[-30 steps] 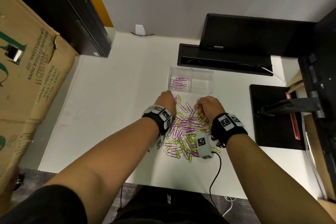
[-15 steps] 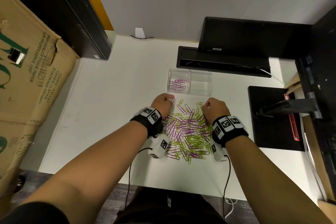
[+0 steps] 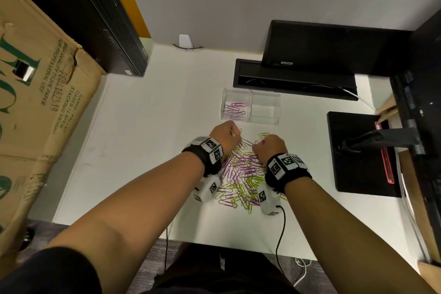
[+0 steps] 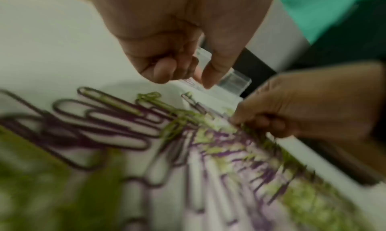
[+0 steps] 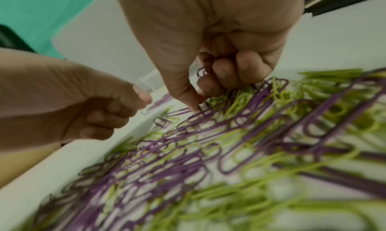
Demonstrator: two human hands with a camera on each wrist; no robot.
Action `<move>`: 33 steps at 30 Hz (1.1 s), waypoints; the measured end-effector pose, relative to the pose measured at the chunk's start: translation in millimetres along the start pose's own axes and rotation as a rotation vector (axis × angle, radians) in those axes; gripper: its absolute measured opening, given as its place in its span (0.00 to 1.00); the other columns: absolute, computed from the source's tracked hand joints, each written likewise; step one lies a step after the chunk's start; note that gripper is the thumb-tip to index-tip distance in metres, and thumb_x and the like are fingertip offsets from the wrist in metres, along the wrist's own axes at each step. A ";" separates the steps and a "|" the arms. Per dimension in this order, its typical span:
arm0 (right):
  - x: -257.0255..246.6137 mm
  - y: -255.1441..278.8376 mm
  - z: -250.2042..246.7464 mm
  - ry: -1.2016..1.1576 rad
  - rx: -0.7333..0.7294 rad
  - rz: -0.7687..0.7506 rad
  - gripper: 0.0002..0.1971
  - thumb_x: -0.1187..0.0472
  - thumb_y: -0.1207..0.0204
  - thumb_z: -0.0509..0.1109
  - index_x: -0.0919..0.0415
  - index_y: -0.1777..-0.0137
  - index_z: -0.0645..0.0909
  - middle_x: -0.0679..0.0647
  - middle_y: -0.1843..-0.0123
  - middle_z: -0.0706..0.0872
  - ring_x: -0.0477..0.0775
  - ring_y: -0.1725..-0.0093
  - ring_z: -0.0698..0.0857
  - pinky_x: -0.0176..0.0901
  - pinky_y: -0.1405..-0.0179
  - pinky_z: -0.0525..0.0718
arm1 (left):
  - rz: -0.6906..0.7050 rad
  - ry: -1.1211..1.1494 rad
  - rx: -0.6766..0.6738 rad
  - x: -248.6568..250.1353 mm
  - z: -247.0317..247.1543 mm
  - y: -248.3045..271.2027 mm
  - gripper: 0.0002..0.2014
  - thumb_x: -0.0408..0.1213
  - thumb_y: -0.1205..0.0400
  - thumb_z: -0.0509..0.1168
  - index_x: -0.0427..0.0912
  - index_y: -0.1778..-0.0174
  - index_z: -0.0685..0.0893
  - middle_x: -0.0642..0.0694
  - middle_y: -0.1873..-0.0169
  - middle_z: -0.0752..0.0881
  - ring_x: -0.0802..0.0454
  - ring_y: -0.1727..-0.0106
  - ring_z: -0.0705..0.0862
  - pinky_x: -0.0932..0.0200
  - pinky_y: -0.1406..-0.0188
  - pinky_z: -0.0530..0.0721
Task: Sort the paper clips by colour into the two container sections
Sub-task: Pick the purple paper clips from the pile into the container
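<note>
A heap of purple and green paper clips (image 3: 243, 174) lies on the white desk. Beyond it stands a clear two-section container (image 3: 276, 99). Its left section holds several purple clips (image 3: 235, 111) and its right section (image 3: 265, 110) shows none. My left hand (image 3: 235, 135) hovers at the heap's far left edge with fingers curled and thumb pointing down (image 4: 188, 79); I see no clip in it. My right hand (image 3: 259, 148) keeps purple clips (image 5: 203, 71) tucked in its curled fingers, while its thumb and forefinger press on a purple clip in the heap (image 5: 198, 102).
A black monitor base (image 3: 296, 79) sits just behind the container. A black stand plate (image 3: 358, 150) lies to the right. On the left are a large cardboard box (image 3: 35, 114) and a black computer case (image 3: 107, 19). The desk's front edge is close below the heap.
Both hands stay at the far edge of the heap. The right hand has come slightly nearer and lower onto the clips; the left hand has shifted a little toward the container.
</note>
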State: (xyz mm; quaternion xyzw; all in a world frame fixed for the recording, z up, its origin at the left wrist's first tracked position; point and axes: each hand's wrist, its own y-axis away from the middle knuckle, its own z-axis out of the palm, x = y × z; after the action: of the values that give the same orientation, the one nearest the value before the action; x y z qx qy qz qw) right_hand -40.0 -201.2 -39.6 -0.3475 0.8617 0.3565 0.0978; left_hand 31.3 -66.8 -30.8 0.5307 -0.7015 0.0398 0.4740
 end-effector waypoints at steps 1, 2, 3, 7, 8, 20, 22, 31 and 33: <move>0.8 1.5 -1.9 0.008 0.001 -0.006 0.12 0.60 0.29 0.69 0.63 0.72 0.76 0.58 0.71 0.81 0.60 0.67 0.82 0.40 0.71 0.78 | 0.058 -0.127 -0.023 -2.6 1.3 -0.4 0.05 0.34 0.21 0.63 0.42 0.51 0.81 0.53 0.65 0.79 0.55 0.65 0.77 0.64 0.68 0.72; 1.9 3.0 -3.8 0.014 0.007 -0.017 0.12 0.61 0.29 0.69 0.62 0.72 0.75 0.57 0.72 0.81 0.60 0.68 0.81 0.41 0.70 0.77 | 0.113 -0.250 -0.056 -4.3 1.9 -0.5 0.08 0.32 0.20 0.62 0.42 0.47 0.82 0.50 0.61 0.81 0.53 0.62 0.79 0.63 0.64 0.74; 3.1 3.8 -5.0 0.019 0.016 -0.030 0.12 0.62 0.29 0.69 0.61 0.72 0.74 0.57 0.71 0.81 0.59 0.67 0.81 0.41 0.69 0.76 | 0.157 -0.343 -0.094 -6.9 2.3 -1.8 0.10 0.31 0.20 0.62 0.42 0.45 0.82 0.47 0.56 0.84 0.50 0.57 0.81 0.62 0.60 0.75; 4.8 4.9 -6.1 0.071 -0.003 -0.065 0.07 0.61 0.29 0.71 0.63 0.64 0.81 0.60 0.63 0.88 0.60 0.62 0.86 0.44 0.64 0.81 | 0.226 -0.450 -0.100 -12.9 1.0 -3.3 0.07 0.35 0.19 0.64 0.41 0.47 0.81 0.42 0.49 0.84 0.45 0.50 0.83 0.59 0.57 0.76; 3.7 4.0 -5.3 0.079 -0.014 -0.065 0.07 0.61 0.28 0.71 0.64 0.64 0.82 0.61 0.62 0.89 0.61 0.61 0.87 0.44 0.64 0.82 | 0.219 -0.461 -0.095 -13.1 1.1 -3.4 0.06 0.37 0.19 0.64 0.41 0.49 0.81 0.42 0.49 0.83 0.45 0.51 0.83 0.58 0.57 0.77; -0.6 2.2 -0.5 0.093 0.001 -0.225 0.12 0.55 0.26 0.70 0.60 0.46 0.77 0.54 0.54 0.80 0.59 0.54 0.81 0.44 0.58 0.77 | -0.072 0.166 0.058 -23.3 -13.8 -3.3 0.04 0.31 0.22 0.66 0.44 0.60 0.79 0.53 0.66 0.79 0.57 0.64 0.77 0.68 0.68 0.72; -5.9 2.3 2.1 0.130 -0.010 -0.300 0.09 0.57 0.26 0.70 0.58 0.48 0.77 0.54 0.55 0.81 0.58 0.53 0.81 0.46 0.55 0.78 | -0.152 0.347 0.053 -23.9 -16.9 -3.9 0.07 0.29 0.23 0.65 0.42 0.52 0.83 0.47 0.62 0.82 0.52 0.63 0.79 0.64 0.67 0.75; -6.6 -1.6 -0.3 -0.056 -0.059 -0.243 0.09 0.62 0.28 0.69 0.56 0.66 0.72 0.52 0.66 0.80 0.55 0.63 0.80 0.49 0.61 0.82 | -0.309 0.564 -0.082 -11.5 -24.1 9.5 0.13 0.21 0.23 0.49 0.38 0.66 0.75 0.41 0.75 0.74 0.54 0.86 0.72 0.71 0.87 0.66; -1.3 -2.2 -7.3 -0.228 -0.053 -0.224 0.03 0.62 0.27 0.70 0.58 0.59 0.77 0.53 0.61 0.83 0.53 0.62 0.81 0.42 0.62 0.81 | -0.305 0.433 -0.124 -13.9 -22.9 11.9 0.11 0.23 0.23 0.54 0.38 0.68 0.75 0.41 0.76 0.75 0.51 0.81 0.73 0.68 0.82 0.69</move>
State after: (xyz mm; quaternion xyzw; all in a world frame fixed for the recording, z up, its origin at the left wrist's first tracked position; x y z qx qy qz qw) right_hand -37.0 -206.6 -35.0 -0.4014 0.7911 0.4031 0.2249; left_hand 36.1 -39.0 -22.7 0.5794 -0.4968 0.0376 0.6450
